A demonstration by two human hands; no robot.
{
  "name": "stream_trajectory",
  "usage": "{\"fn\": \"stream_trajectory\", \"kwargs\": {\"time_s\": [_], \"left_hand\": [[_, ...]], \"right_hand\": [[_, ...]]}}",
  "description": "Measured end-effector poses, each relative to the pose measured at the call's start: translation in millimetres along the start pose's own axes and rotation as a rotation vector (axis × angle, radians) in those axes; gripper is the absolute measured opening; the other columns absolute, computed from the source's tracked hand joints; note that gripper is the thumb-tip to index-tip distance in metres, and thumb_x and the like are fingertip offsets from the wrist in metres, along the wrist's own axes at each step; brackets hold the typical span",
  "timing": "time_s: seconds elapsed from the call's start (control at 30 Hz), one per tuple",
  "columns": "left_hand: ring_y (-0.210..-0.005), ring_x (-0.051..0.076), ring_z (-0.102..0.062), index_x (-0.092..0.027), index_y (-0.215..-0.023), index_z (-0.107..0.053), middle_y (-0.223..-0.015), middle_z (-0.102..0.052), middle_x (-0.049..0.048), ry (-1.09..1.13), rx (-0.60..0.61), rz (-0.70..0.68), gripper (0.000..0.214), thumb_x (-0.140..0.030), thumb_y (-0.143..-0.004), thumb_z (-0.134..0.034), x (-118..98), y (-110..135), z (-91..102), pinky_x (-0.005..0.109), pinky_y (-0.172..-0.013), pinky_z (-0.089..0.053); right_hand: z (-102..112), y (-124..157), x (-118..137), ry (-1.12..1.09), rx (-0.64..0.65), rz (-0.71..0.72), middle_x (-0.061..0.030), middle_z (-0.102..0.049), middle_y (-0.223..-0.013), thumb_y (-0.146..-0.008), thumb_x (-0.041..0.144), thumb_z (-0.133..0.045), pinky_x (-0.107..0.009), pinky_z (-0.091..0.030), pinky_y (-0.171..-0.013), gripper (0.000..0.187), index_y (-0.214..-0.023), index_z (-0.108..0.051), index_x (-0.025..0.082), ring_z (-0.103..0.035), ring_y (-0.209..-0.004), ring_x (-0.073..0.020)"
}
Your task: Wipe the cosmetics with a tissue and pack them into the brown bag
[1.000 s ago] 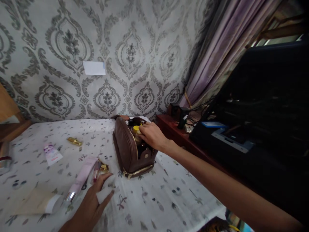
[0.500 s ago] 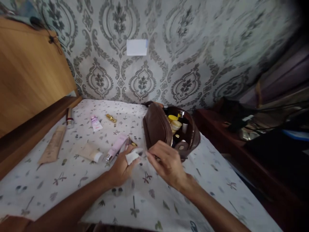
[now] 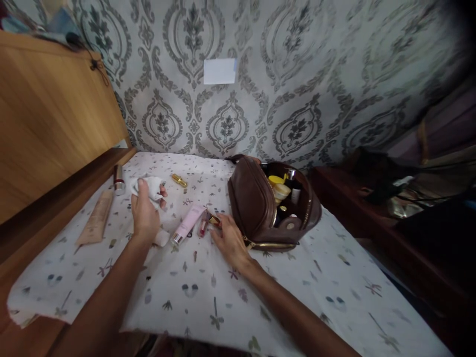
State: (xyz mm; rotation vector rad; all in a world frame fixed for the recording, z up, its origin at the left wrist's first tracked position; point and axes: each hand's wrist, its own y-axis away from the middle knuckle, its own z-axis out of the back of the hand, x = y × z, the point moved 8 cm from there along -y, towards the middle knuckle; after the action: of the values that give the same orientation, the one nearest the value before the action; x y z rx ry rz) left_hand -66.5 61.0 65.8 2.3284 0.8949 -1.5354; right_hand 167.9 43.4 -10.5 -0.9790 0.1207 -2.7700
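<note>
A crumpled white wipe (image 3: 150,187) is bunched in my left hand (image 3: 146,215), which hovers over the left part of the cloth. My right hand (image 3: 233,243) has its fingertips on the gold cap of a lip gloss (image 3: 203,225) with a reddish tube. Beside it lies a pink tube (image 3: 189,224) with a silvery cap. A beige tube's white cap (image 3: 162,238) shows next to my left wrist; the rest is mostly hidden. To the right, a brown cosmetic bag (image 3: 247,196) stands unzipped, with jars and bottles inside.
A larger beige tube (image 3: 95,218), a dark-and-silver cylinder (image 3: 118,179) and a gold lipstick-like tube (image 3: 179,180) lie on the patterned cloth (image 3: 208,302). A wooden panel (image 3: 55,114) borders the left; a patterned wall (image 3: 253,114) rises behind. Dark clutter is at right.
My left hand has moved left and away with the wipe, now covering the small pink-and-white tube. My right hand has shifted left and down to the lip gloss. The view has turned slightly.
</note>
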Motion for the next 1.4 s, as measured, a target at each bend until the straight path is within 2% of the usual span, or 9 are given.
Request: {"fn": "stream_trajectory", "kwargs": {"time_s": [0.1,0.2,0.43,0.7,0.87,1.0,1.17,1.27,1.4], "left_hand": [[-0.053,0.010,-0.057,-0.017,-0.077,-0.059,-0.066,-0.063,-0.0005,0.001,0.033,0.017,0.045,-0.062,-0.077,-0.066,6,0,-2.3,0.017,-0.040,-0.036],[-0.054,0.010,-0.057,-0.017,-0.076,-0.060,-0.068,-0.063,0.0002,-0.056,0.111,0.010,0.045,-0.062,-0.081,-0.062,11,8,-9.0,0.018,-0.041,-0.037],[-0.056,0.013,-0.057,-0.017,-0.078,-0.061,-0.066,-0.062,0.0011,-0.231,0.262,-0.026,0.047,-0.063,-0.088,-0.055,20,27,-20.7,0.021,-0.043,-0.040],[-0.049,0.011,-0.052,-0.018,-0.076,-0.059,-0.064,-0.063,0.0002,-0.436,0.415,-0.125,0.045,-0.058,-0.094,-0.047,24,37,-28.9,0.023,-0.047,-0.042],[-0.066,0.017,-0.063,-0.018,-0.079,-0.061,-0.072,-0.065,0.0032,-0.507,0.462,-0.124,0.048,-0.063,-0.091,-0.048,32,40,-28.7,0.025,-0.056,-0.048],[-0.083,0.023,-0.066,-0.019,-0.085,-0.062,-0.081,-0.068,0.0060,-0.545,0.447,-0.111,0.049,-0.066,-0.089,-0.050,40,39,-23.3,0.030,-0.068,-0.052],[-0.077,0.022,-0.066,-0.019,-0.088,-0.062,-0.081,-0.068,0.0049,-0.555,0.483,-0.092,0.051,-0.069,-0.087,-0.050,43,42,-23.9,0.030,-0.063,-0.052],[-0.072,0.022,-0.065,-0.020,-0.084,-0.061,-0.076,-0.067,0.0041,-0.592,0.485,-0.125,0.056,-0.074,-0.084,-0.049,38,43,-25.6,0.030,-0.058,-0.050],[-0.074,0.022,-0.066,-0.021,-0.081,-0.061,-0.077,-0.068,0.0039,-0.606,0.507,-0.190,0.054,-0.073,-0.086,-0.047,32,44,-29.2,0.032,-0.067,-0.052]], "right_hand": [[2,0,10,0.040,0.001,0.005,-0.0143,-0.058,-0.120,-0.092,0.019,-0.055,-0.037,-0.052,-0.086,0.035,-0.127,-0.054,0.015,-0.065,-0.098,-0.0248],[0,2,22,0.183,0.050,0.009,-0.0123,-0.059,-0.121,-0.097,0.030,-0.053,-0.035,-0.052,-0.077,0.025,-0.118,-0.060,0.018,-0.067,-0.093,-0.0243],[-15,8,43,0.384,0.158,0.109,-0.0087,-0.066,-0.116,-0.094,0.040,-0.059,-0.032,-0.052,-0.076,0.033,-0.122,-0.057,0.022,-0.065,-0.104,-0.0261],[-16,10,47,0.386,0.191,0.143,-0.0089,-0.063,-0.119,-0.098,0.025,-0.047,-0.033,-0.055,-0.073,0.028,-0.123,-0.058,0.025,-0.067,-0.099,-0.0240],[-14,12,48,0.351,0.186,0.198,-0.0093,-0.061,-0.120,-0.098,0.028,-0.048,-0.034,-0.057,-0.072,0.029,-0.125,-0.058,0.027,-0.068,-0.096,-0.0237],[-7,10,41,0.382,0.145,0.152,-0.0098,-0.061,-0.120,-0.101,0.024,-0.042,-0.035,-0.059,-0.074,0.031,-0.129,-0.056,0.026,-0.069,-0.094,-0.0232],[1,3,24,0.500,0.125,0.014,-0.0168,-0.060,-0.124,-0.097,0.007,-0.037,-0.039,-0.061,-0.074,0.043,-0.138,-0.047,0.018,-0.072,-0.093,-0.0256],[0,3,27,0.504,0.162,0.045,-0.0126,-0.065,-0.111,-0.095,0.004,-0.038,-0.039,-0.061,-0.075,0.040,-0.130,-0.052,0.019,-0.072,-0.095,-0.0261],[7,13,35,0.495,0.145,0.098,-0.0145,-0.063,-0.111,-0.094,0.004,-0.040,-0.039,-0.061,-0.071,0.041,-0.132,-0.049,0.017,-0.071,-0.093,-0.0278]]}}
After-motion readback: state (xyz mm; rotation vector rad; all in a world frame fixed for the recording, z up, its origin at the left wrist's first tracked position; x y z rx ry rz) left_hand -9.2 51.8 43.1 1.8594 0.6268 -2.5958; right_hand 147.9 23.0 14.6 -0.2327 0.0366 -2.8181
